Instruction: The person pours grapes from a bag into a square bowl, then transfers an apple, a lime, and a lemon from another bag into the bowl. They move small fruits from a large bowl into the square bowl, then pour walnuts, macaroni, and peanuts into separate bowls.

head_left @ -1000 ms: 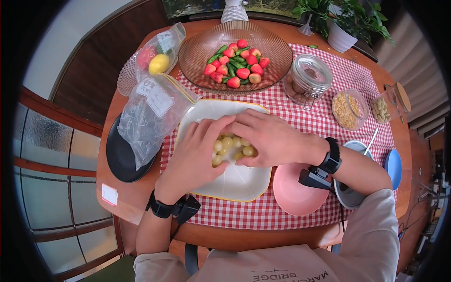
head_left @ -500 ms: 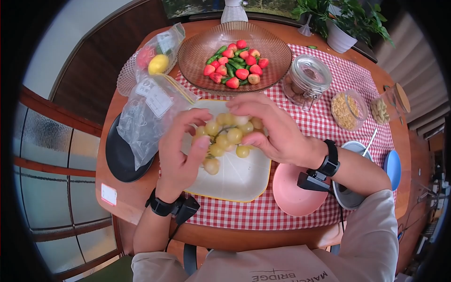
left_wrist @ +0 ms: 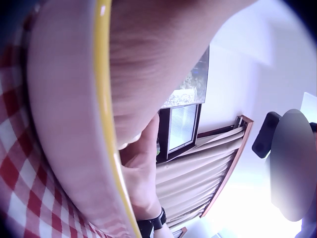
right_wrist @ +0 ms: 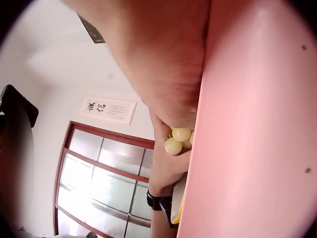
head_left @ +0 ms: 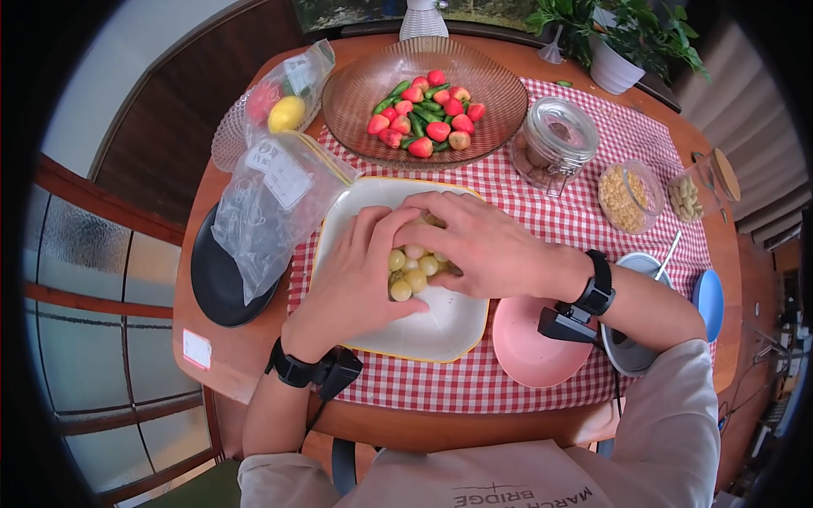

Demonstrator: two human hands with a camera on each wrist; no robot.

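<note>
Left hand (head_left: 356,275): curled round the grapes (head_left: 415,280)
Right hand (head_left: 487,252): curled over the same grapes
Tray (head_left: 455,328): white, yellow-rimmed, beneath both hands

Grapes (head_left: 416,278) are green, tray (head_left: 450,326) white, cloth (head_left: 474,389) red-checked.

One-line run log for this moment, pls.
left grip: cupped round grapes | right grip: cupped round same grapes | location: over white tray | tray contact: unclear | pink bowl: beside tray
</note>
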